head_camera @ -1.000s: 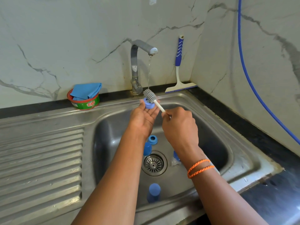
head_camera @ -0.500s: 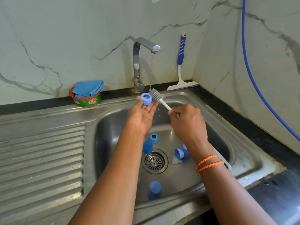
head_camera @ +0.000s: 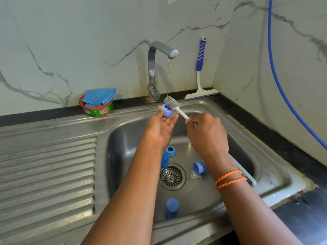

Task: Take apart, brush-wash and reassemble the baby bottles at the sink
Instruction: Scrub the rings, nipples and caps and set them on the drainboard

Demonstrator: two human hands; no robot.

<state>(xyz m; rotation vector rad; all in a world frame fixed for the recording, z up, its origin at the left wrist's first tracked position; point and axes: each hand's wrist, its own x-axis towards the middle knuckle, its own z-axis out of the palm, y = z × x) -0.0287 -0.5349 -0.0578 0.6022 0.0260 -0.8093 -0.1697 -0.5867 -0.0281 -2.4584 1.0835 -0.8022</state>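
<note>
While water runs from the tap (head_camera: 172, 54), the left hand (head_camera: 161, 125) pinches a blue bottle ring (head_camera: 167, 110) at its fingertips; the right hand's (head_camera: 206, 133) closed grip holds the brush (head_camera: 172, 104), bristles touching the ring, above the sink (head_camera: 123, 131).

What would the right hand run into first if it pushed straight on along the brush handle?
Most likely the blue plastic ring pinched in the left hand; the right hand already has the grey bristle brush against it. Depth is uncertain.
</note>
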